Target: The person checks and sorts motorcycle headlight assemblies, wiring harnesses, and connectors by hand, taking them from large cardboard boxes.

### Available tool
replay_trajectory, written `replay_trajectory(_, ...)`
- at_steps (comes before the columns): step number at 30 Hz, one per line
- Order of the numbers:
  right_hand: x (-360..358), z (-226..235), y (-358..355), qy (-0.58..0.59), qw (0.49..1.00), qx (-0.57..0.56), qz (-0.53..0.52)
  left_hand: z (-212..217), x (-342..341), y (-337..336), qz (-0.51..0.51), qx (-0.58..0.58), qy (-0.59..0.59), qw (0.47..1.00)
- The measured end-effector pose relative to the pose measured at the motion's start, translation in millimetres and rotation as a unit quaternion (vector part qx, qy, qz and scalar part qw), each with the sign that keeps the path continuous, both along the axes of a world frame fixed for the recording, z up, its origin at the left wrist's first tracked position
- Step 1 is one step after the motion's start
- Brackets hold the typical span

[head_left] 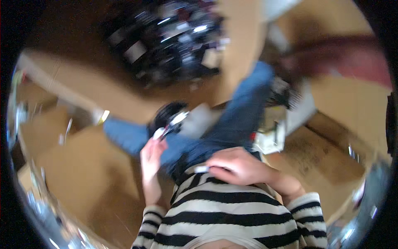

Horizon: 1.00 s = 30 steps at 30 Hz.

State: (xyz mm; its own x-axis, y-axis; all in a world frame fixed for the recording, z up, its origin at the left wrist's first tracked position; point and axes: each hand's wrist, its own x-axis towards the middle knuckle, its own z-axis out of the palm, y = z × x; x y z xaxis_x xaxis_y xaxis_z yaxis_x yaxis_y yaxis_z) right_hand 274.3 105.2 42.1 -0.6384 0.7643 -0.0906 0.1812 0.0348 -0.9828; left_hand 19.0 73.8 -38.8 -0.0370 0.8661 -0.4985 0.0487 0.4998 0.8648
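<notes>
The left hand point(151, 159) has its grip closed at the fingertips on a small black part with a pale, shiny end point(170, 122), held up over the lap; the picture is blurred, so what kind of part it is cannot be told. The right hand point(238, 166) lies curled against the front of the body, its fingers pinched shut on a small white piece point(202, 169) that sticks out toward the left hand, the two hands near each other but apart. Both wrists come out of the sleeves of a black-and-white striped top point(232, 216) at the lower edge. Under the hands are legs in blue jeans point(240, 116), stretched out across flattened brown cardboard point(83, 166) on the floor. Just beside the right knee stands a small white boxy item point(271, 139), too smeared to tell more. Beyond the legs, well apart from the hands, lies a heap of dark parts with pale labels point(170, 37) in an open cardboard box. At the upper right a reddish blurred shape point(348, 56) crosses the view.
</notes>
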Motion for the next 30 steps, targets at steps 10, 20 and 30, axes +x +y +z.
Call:
replay_trajectory(10,-61,-4,20,-0.005,0.989,-0.065,0.137,44,-13,-55,-0.004,0.015,0.013,1.0)
replay_trajectory(20,-66,-22,43,0.04,0.99,-0.017,0.13,24,-32,-57,-0.185,0.094,-0.212,0.955)
replay_trajectory(30,-76,-28,27,-0.027,0.983,-0.032,0.18,20,-32,-51,-0.217,0.107,-0.245,0.939)
